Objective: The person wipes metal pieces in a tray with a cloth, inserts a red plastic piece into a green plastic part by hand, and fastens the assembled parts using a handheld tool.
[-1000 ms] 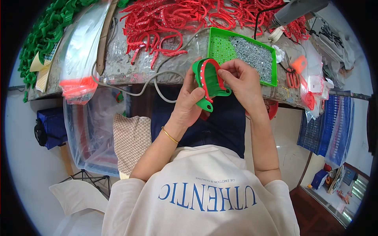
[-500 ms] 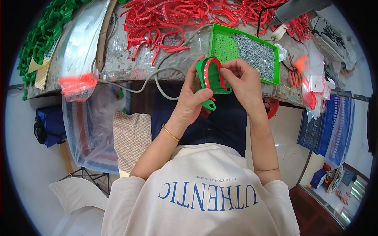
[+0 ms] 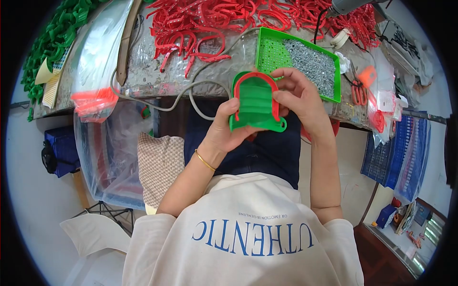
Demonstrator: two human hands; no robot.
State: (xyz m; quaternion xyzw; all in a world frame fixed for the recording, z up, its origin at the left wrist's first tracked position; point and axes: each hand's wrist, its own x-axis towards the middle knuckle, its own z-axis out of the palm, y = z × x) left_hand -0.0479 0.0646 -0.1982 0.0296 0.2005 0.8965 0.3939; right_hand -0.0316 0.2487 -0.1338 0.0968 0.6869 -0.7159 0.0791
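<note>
A green plastic toy jaw piece (image 3: 257,102) is held up in front of me, its ribbed inner face towards the camera. Along its edge runs a red U-shaped strip (image 3: 255,75), seated around the curved end. My left hand (image 3: 222,131) grips the green piece from the left and below, thumb on its near-left edge. On the other side, my right hand (image 3: 301,97) pinches the strip's right arm against the piece; some of its fingertips are hidden behind.
Behind my hands, a green tray (image 3: 260,57) holds many small metal screws (image 3: 312,66). Red strips (image 3: 200,24) are heaped at the back, green parts (image 3: 52,47) at far left. A grey cable (image 3: 167,108) crosses the bench; scissors (image 3: 359,90) lie right; a power tool (image 3: 346,7) hangs above.
The green piece has turned from a side-on view with white teeth showing to its inner face. My left thumb now rests on its left edge; my right hand still pinches the strip.
</note>
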